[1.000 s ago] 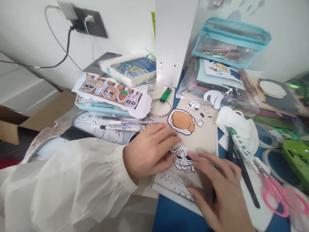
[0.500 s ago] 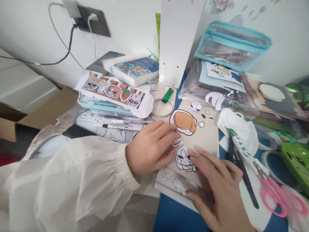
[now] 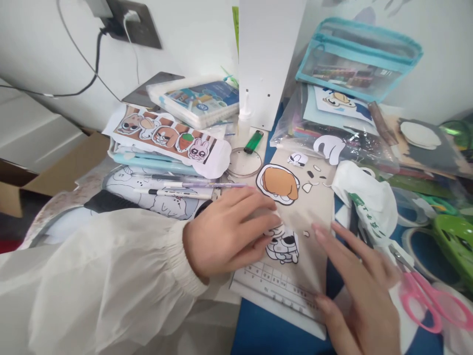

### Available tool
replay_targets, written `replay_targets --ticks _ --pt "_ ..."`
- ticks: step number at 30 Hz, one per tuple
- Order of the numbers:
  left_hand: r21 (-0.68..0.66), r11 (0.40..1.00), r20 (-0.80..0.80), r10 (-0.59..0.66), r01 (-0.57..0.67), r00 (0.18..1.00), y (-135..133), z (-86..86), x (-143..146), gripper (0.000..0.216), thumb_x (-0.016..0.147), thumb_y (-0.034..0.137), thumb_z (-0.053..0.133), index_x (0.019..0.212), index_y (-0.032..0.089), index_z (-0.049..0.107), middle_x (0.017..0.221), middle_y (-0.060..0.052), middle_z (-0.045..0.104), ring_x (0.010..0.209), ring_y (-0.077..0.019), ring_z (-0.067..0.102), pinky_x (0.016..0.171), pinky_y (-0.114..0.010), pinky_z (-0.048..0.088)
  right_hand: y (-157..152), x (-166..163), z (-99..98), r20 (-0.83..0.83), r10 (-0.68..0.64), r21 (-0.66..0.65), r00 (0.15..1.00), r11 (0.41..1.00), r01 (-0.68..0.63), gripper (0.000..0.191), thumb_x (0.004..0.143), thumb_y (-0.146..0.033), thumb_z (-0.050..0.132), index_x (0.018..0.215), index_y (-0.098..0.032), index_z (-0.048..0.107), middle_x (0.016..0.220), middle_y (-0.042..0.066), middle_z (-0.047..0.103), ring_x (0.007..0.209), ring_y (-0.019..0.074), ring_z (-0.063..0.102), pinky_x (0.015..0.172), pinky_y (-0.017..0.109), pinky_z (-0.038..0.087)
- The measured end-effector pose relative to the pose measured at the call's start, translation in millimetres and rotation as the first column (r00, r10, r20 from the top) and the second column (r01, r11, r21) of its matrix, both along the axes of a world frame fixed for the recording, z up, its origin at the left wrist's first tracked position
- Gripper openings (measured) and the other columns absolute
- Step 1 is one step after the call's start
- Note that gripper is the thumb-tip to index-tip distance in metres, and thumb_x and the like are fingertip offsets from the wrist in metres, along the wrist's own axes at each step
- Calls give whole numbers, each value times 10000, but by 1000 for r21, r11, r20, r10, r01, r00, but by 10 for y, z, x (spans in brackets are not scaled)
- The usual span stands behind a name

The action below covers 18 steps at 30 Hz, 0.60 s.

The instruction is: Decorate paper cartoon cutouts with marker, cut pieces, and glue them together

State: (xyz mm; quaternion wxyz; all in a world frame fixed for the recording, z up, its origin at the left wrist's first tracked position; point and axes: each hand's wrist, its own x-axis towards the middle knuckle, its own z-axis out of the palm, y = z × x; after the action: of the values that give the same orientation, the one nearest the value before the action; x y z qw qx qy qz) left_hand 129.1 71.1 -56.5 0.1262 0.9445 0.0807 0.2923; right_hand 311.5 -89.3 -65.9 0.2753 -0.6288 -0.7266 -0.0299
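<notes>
My left hand (image 3: 236, 231) is closed, its curled fingers on the upper left edge of a black-and-white cartoon paper cutout (image 3: 284, 249) and hiding part of it. The cutout lies on a beige sheet (image 3: 314, 212). My right hand (image 3: 364, 286) is open, fingers spread over the sheet's right edge, with nothing in it. Between the hands lies a tiny white paper piece (image 3: 306, 233). Farther up the sheet are an orange-brown cutout (image 3: 279, 184) and several small paper pieces. A printed strip with a table (image 3: 273, 281) lies along the near end.
Pink scissors (image 3: 424, 296) and white tissue packaging (image 3: 369, 197) lie at the right. A green lighter (image 3: 253, 142) is behind the sheet. Pens (image 3: 177, 194), a printed cartoon strip (image 3: 162, 138) and a plastic case (image 3: 199, 101) are at the left. A blue-edged zip pouch (image 3: 358, 59) stands behind.
My right hand has moved right, away from the cutout, uncovering more of its face and a tiny white piece. My left hand stays on the cutout. The view has shifted slightly.
</notes>
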Motion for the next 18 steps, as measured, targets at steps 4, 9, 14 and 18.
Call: replay_targets --ticks 4,9,14,18 --pt "44 995 -84 -82 86 993 2 -4 -4 224 869 155 538 1072 161 635 1122 -117 638 1022 -245 572 904 -413 469 -8 7 1 49 -33 31 998 999 31 362 888 -214 518 1241 -149 558 1320 134 539 1222 357 435 911 479 302" --pt "58 991 -93 -113 118 989 0 -1 11 237 888 173 506 1076 169 649 1168 -106 656 1141 -271 551 950 -436 450 29 6 -31 112 33 12 993 999 -34 289 886 -254 546 1155 -177 616 1315 149 544 1239 394 400 887 517 312" --pt "147 973 -82 -167 178 983 -26 -15 41 218 926 183 504 1087 164 649 1172 -18 687 1140 -178 588 1041 -372 412 9 1 -58 80 -85 72 993 994 79 264 882 -327 591 1116 -221 652 1269 74 604 1166 346 514 896 462 378" --pt "193 957 -129 -195 217 972 -48 -3 54 230 942 190 505 1128 140 632 1210 4 668 1148 -148 586 1087 -375 375 1 -30 -38 44 -179 100 983 980 174 215 847 -291 656 1055 -244 684 1190 41 654 1111 332 569 912 461 412"
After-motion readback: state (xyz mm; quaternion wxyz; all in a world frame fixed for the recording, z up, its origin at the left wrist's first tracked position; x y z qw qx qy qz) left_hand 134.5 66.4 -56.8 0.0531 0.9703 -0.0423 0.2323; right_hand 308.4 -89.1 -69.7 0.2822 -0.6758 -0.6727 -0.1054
